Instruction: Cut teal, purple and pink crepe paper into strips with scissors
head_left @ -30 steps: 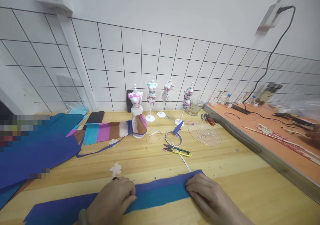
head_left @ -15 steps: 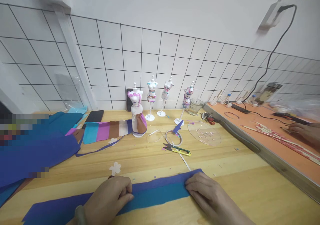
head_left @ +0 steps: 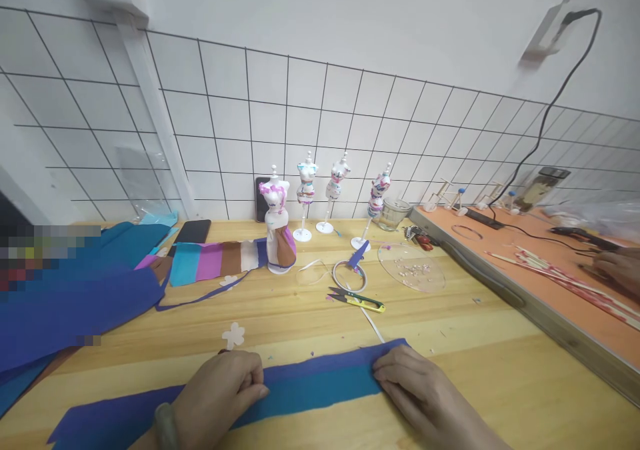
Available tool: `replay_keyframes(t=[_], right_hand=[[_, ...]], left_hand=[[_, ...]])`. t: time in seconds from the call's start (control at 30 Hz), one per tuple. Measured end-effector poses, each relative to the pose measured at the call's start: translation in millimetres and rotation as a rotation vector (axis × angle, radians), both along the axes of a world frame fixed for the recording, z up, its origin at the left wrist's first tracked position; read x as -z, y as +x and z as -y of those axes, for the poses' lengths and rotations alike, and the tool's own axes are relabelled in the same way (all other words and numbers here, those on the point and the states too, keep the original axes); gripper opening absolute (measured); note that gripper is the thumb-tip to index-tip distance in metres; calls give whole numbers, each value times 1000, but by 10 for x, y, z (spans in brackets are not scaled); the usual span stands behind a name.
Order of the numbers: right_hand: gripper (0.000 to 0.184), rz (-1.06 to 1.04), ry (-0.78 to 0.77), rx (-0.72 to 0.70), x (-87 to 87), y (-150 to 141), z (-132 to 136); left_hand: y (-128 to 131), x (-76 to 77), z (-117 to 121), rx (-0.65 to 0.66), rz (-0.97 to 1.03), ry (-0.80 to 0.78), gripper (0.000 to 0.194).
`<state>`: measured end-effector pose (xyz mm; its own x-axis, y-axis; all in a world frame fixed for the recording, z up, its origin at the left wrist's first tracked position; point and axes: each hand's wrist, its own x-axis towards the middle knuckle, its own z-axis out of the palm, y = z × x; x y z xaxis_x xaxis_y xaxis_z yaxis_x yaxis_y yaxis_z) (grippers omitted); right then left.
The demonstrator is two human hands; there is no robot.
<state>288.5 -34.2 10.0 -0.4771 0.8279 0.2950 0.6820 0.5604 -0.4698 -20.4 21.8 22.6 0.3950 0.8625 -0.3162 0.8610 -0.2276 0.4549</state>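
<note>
A long strip of blue and teal fabric (head_left: pixel 320 389) lies across the front of the table, a blue band along its far edge above the teal. My left hand (head_left: pixel 225 391), with a bangle at the wrist, rests on the strip left of its middle, its fingers curled and closed on the cloth. At the strip's right end, my right hand (head_left: pixel 413 377) keeps its fingers together, closed on the corner. Beyond the strip lie yellow-handled thread snips (head_left: pixel 367 302), a roll of tape (head_left: pixel 350 278) and a white ribbon (head_left: pixel 373 323). A pale flower-shaped cutout (head_left: pixel 233 335) is near my left hand.
Small dress-form mannequins (head_left: pixel 277 203) stand toward the grid-panelled wall. Joined coloured cloth (head_left: pixel 210 263) and a blue fabric pile (head_left: pixel 80 303) lie left. A clear dish (head_left: pixel 410 267) holds small beads. At the right, another person's hand (head_left: pixel 623 267) is over an orange surface (head_left: pixel 575 303).
The view has shifted very slightly. Both hands and the fabric strip stay in nearly the same place.
</note>
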Motion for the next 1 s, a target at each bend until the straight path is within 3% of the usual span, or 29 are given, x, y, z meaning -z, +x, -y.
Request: replay_keyframes(t=[0.5,0.8,1.0], right_hand=[[20,7,-4,-11,-23,1,19],[20,11,-9,-10,20,15,15],[21,17,5,-22,17,8,9]], left_hand=[[-8,-52,1,28,-44,-3,10],[-95,-112,-9,-17,-237,88,27],[-94,-150,-6,-30,-255,114,33]])
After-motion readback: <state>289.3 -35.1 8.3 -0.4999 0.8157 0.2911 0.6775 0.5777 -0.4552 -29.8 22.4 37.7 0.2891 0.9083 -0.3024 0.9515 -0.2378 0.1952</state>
